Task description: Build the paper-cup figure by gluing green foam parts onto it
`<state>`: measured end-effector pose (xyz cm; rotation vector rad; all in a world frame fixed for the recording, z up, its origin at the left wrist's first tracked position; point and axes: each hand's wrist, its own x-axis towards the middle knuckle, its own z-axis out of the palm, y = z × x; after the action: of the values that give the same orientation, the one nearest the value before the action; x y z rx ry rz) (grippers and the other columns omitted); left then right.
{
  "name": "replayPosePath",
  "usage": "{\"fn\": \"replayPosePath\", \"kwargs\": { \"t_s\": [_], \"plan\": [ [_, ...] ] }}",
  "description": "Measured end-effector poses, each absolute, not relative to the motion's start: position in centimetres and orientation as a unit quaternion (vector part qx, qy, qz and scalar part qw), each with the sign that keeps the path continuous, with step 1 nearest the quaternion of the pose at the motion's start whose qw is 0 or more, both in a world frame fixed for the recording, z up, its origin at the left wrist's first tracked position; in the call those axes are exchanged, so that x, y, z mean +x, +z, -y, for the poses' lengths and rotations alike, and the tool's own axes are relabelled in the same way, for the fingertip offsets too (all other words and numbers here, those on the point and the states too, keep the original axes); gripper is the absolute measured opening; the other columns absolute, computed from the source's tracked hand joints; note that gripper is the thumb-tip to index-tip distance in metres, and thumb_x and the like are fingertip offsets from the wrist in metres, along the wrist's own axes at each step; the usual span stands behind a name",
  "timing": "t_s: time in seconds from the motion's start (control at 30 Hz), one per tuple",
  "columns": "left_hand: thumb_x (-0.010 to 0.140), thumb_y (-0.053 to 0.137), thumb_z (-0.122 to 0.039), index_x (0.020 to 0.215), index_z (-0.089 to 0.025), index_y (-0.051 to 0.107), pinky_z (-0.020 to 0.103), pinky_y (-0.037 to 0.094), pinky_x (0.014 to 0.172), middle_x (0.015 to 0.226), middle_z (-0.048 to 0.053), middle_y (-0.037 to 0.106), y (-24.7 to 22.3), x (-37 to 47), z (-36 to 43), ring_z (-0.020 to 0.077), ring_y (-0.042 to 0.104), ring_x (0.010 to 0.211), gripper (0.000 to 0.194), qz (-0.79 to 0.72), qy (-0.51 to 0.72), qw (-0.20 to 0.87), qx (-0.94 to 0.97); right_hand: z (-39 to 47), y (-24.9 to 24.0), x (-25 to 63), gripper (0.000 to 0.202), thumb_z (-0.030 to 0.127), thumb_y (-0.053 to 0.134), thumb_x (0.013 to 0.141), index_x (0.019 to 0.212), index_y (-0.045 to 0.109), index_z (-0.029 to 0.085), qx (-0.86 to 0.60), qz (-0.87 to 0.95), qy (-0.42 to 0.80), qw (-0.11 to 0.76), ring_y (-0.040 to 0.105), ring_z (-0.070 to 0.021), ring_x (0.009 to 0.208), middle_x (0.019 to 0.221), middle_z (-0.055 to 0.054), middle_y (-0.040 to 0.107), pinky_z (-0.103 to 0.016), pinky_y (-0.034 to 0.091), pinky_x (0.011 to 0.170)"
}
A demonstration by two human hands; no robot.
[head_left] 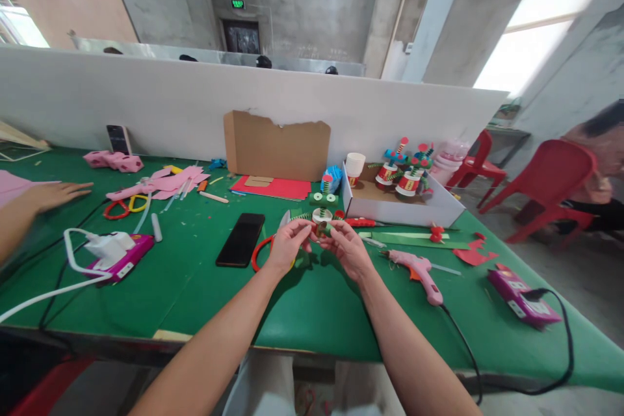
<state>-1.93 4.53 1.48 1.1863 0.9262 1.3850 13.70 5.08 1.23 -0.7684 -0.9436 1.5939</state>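
Observation:
A small rolled piece of green paper (324,229) is pinched in the fingers of my right hand (348,250). My left hand (291,246) is beside it with thumb and fingers pressed together; what they hold is too small to make out. Just beyond both hands stands a paper-cup figure (322,200) with a green crosspiece, white round eyes and folded green strips at its side. Orange-handled scissors (258,253) lie partly hidden under my left hand. A pink hot glue gun (420,272) rests on the table to the right of my right hand.
A white box (404,211) holds similar cup figures and a cup. Left of my hands lies a black phone (240,240). Purple power strips (522,299) with cords sit at both sides. Red paper (273,187) lies behind. Another person's hand (61,194) reaches in at left.

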Motion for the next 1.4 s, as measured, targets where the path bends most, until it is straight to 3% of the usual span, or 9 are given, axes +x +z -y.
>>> {"fn": "replayPosePath", "kwargs": {
  "t_s": [0.3, 0.47, 0.57, 0.67, 0.87, 1.03, 1.17, 1.3, 1.4],
  "plan": [
    [0.080, 0.053, -0.035, 0.085, -0.015, 0.063, 0.021, 0.043, 0.050, 0.065, 0.000, 0.063, 2.4, -3.4, -5.1, 0.0105, 0.054, 0.048, 0.023, -0.511, 0.549, 0.356, 0.558, -4.9, 1.6, 13.8, 0.036, 0.025, 0.085, 0.058, 0.089, 0.066, 0.023, -0.301, 0.405, 0.677, 0.537, 0.058, -0.0067, 0.058, 0.076, 0.005, 0.066, -0.019, 0.048, 0.059],
    [0.086, 0.046, -0.027, 0.086, -0.018, 0.062, 0.028, 0.046, 0.070, 0.087, 0.008, 0.068, 5.2, -6.8, -3.4, 0.0213, 0.065, 0.081, 0.019, -0.651, 0.187, 0.098, 0.729, -5.1, 1.3, 13.8, 0.033, 0.030, 0.085, 0.061, 0.088, 0.066, 0.021, -0.287, 0.391, 0.692, 0.535, 0.057, -0.0065, 0.056, 0.068, 0.005, 0.066, -0.018, 0.047, 0.058],
    [0.088, 0.048, -0.035, 0.100, -0.016, 0.058, 0.034, 0.048, 0.074, 0.095, 0.015, 0.067, 5.6, -7.4, -1.7, 0.0281, 0.066, 0.090, 0.025, -0.701, 0.019, 0.064, 0.710, -5.2, 1.3, 13.8, 0.035, 0.033, 0.085, 0.061, 0.089, 0.068, 0.020, -0.269, 0.384, 0.708, 0.527, 0.064, -0.0096, 0.066, 0.079, 0.001, 0.071, -0.022, 0.052, 0.067],
    [0.086, 0.051, -0.037, 0.111, -0.014, 0.052, 0.038, 0.049, 0.077, 0.103, 0.018, 0.065, 4.7, -6.6, -0.9, 0.0323, 0.064, 0.099, 0.034, -0.716, -0.025, 0.057, 0.695, -5.1, 1.5, 13.8, 0.034, 0.032, 0.084, 0.061, 0.089, 0.069, 0.020, -0.247, 0.376, 0.727, 0.518, 0.069, -0.0151, 0.081, 0.088, -0.001, 0.073, -0.030, 0.054, 0.083],
    [0.078, 0.049, -0.016, 0.118, -0.014, 0.043, 0.037, 0.051, 0.074, 0.103, 0.018, 0.066, 4.2, -5.0, -1.7, 0.0309, 0.067, 0.095, 0.040, -0.741, -0.027, 0.069, 0.668, -4.6, 2.0, 14.1, 0.032, 0.031, 0.082, 0.063, 0.089, 0.067, 0.021, -0.218, 0.391, 0.742, 0.500, 0.068, -0.0149, 0.076, 0.088, 0.000, 0.072, -0.035, 0.055, 0.084],
    [0.077, 0.047, -0.013, 0.117, -0.015, 0.041, 0.036, 0.050, 0.070, 0.101, 0.018, 0.066, 5.6, -5.7, -0.7, 0.0319, 0.067, 0.094, 0.041, -0.755, -0.007, 0.073, 0.652, -2.8, 1.9, 13.9, 0.033, 0.032, 0.085, 0.059, 0.078, 0.061, 0.021, -0.245, 0.386, 0.723, 0.518, 0.066, -0.0119, 0.069, 0.079, 0.003, 0.068, -0.029, 0.056, 0.073],
    [0.079, 0.045, -0.016, 0.114, -0.017, 0.043, 0.035, 0.048, 0.067, 0.098, 0.016, 0.066, 6.4, -7.7, 2.1, 0.0310, 0.068, 0.088, 0.035, -0.776, 0.037, 0.050, 0.628, -0.5, 1.5, 13.9, 0.034, 0.032, 0.084, 0.061, 0.084, 0.061, 0.021, -0.272, 0.419, 0.700, 0.511, 0.063, -0.0096, 0.061, 0.078, 0.004, 0.066, -0.024, 0.054, 0.062],
    [0.075, 0.050, -0.022, 0.107, -0.021, 0.048, 0.032, 0.048, 0.066, 0.086, 0.006, 0.065, 6.2, -9.6, 5.3, 0.0241, 0.066, 0.077, 0.031, -0.790, 0.176, 0.090, 0.580, 0.9, 1.3, 14.4, 0.036, 0.029, 0.085, 0.062, 0.087, 0.060, 0.022, -0.284, 0.419, 0.679, 0.531, 0.065, -0.0092, 0.060, 0.083, 0.004, 0.067, -0.023, 0.055, 0.061],
    [0.072, 0.056, -0.033, 0.116, -0.020, 0.045, 0.026, 0.047, 0.060, 0.076, -0.001, 0.059, 5.4, -9.6, 7.3, 0.0157, 0.059, 0.064, 0.047, -0.711, 0.371, 0.234, 0.550, 1.3, 1.4, 14.7, 0.035, 0.036, 0.083, 0.064, 0.086, 0.060, 0.023, -0.272, 0.394, 0.684, 0.550, 0.068, -0.0123, 0.068, 0.085, 0.002, 0.070, -0.027, 0.057, 0.069]
  ]
}}
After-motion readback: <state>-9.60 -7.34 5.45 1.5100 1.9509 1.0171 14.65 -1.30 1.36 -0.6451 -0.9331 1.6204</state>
